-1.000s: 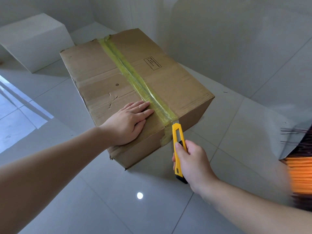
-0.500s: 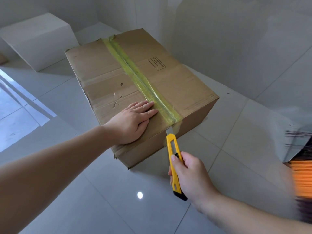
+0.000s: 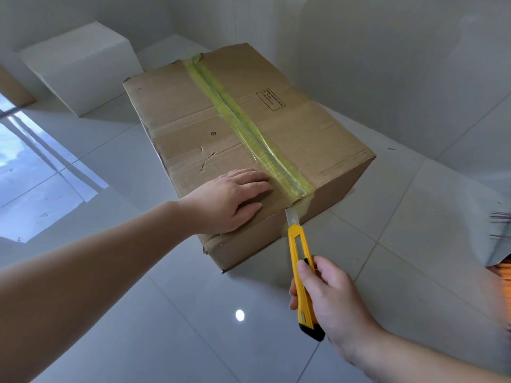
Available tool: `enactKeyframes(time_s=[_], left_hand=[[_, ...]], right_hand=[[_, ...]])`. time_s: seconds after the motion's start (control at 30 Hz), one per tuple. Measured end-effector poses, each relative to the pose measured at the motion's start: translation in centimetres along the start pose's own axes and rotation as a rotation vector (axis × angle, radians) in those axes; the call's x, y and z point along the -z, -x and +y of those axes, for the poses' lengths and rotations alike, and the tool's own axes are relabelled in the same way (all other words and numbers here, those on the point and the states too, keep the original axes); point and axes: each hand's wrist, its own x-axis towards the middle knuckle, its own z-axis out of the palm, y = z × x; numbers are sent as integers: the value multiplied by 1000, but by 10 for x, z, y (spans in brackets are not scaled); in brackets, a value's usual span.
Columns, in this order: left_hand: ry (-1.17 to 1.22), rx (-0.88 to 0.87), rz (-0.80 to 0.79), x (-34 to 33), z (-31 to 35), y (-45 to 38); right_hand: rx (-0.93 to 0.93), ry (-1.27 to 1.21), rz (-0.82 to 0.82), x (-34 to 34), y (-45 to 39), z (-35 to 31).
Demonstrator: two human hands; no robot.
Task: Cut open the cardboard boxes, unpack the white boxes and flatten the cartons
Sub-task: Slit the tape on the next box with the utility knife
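Slicing at the taped seam of a carton on the floor

Pressing flat on the near part of the cardboard box [image 3: 246,145], the left hand [image 3: 229,200] lies with its fingers [image 3: 255,179] straight and together, grasping nothing; their tips reach to the edge of the yellow-green tape [image 3: 243,125] that runs down the middle of the lid. The box extends away beyond those fingertips, and its near corner sits just under the wrist.

The right hand [image 3: 334,302] has its fingers curled around the handle of a yellow utility knife [image 3: 302,275], thumb laid along the top by the black slider. The bare blade [image 3: 291,217] juts out beyond the thumb and meets the box at the near end of the tape, where the strip folds over the edge onto the front face, just to the right of the left fingertips.

The box rests on a glossy pale tiled floor [image 3: 166,327] that reflects a round light and a window. A white box [image 3: 80,67] stands far beyond the left fingers, near the wall, well apart from the carton. Something orange and blurred [image 3: 503,277] shows at the right edge.
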Motion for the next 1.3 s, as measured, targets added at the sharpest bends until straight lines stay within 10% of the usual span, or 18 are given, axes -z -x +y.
enactKeyframes(time_s=[0.63,1.3], left_hand=[[-50,-182,218,-3,13,4],[26,105,242,16,-18,8]], right_hand=[[-24,-53,-28,-10,6,-1],[-59,-42,-111,-18,16,5]])
